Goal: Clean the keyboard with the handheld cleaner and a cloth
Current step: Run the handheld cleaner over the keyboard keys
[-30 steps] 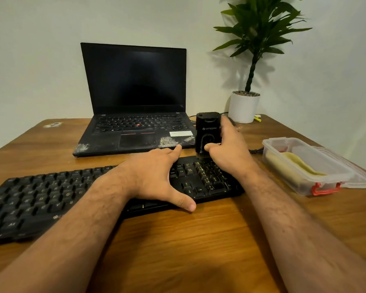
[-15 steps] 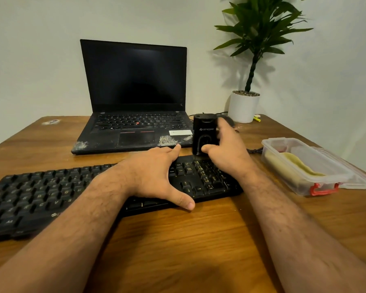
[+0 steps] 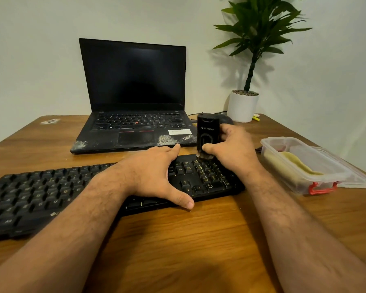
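A black keyboard (image 3: pixel 38 195) lies across the wooden desk in front of me. My right hand (image 3: pixel 235 151) grips a black handheld cleaner (image 3: pixel 207 132) upright, its brush end touching the far edge of the keyboard's right-hand key block. My left hand (image 3: pixel 156 174) lies flat over the keyboard's right-middle part, fingers straight, thumb on the near edge. A yellow cloth (image 3: pixel 296 163) lies inside a clear plastic box (image 3: pixel 268 144) at the right.
An open black laptop (image 3: pixel 133 106) with a dark screen stands behind the keyboard. A potted plant in a white pot (image 3: pixel 242 106) stands at the back right corner. The box's loose lid (image 3: pixel 355 178) lies beside it. Bare desk (image 3: pixel 188 250) lies near me.
My right hand has moved the cleaner slightly left along the keyboard's far edge over the number pad. My left hand has stayed in place on the keyboard.
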Action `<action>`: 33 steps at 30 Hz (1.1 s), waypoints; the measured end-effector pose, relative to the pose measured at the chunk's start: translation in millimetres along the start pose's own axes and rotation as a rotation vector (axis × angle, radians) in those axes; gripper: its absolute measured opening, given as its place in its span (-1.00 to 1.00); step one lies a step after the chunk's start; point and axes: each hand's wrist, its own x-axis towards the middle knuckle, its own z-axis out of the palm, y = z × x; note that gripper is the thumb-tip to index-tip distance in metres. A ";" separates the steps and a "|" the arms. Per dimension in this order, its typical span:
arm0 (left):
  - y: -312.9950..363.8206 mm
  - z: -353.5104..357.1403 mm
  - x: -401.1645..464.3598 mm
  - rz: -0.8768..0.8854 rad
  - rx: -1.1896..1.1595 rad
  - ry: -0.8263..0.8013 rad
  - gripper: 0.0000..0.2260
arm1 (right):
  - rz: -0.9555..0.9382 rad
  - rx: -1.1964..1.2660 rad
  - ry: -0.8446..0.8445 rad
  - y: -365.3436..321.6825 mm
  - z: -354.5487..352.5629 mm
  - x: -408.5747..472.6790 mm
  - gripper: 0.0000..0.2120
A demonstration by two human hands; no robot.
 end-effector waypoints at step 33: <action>-5.1 -3.0 -1.5 -0.061 -0.001 0.018 0.31 | -0.002 0.017 -0.041 -9.8 0.2 -15.5 -0.53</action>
